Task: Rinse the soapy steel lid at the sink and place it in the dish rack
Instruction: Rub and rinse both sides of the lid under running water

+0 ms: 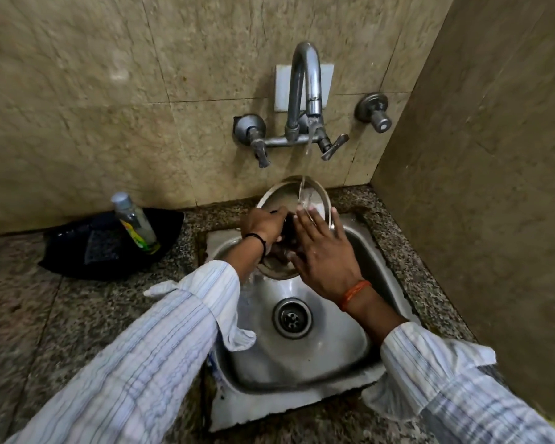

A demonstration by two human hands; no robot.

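A round steel lid (pixel 284 195) is held tilted over the back of the steel sink (pixel 359 251), under the stream of water falling from the wall tap (pixel 305 78). My left hand (pixel 263 224) grips the lid at its dark knob near the middle. My right hand (pixel 324 251) lies flat on the lid's face with its fingers spread, the fingertips in the water. The lid's lower edge (pixel 277 272) shows below both hands. No dish rack is in view.
A black basin (pixel 77 251) with a clear soap bottle (pixel 135 221) standing in it sits on the granite counter to the left of the sink. A tiled wall runs behind, and a side wall (pixel 494 187) closes in on the right. The sink drain (pixel 292 317) lies open below the hands.
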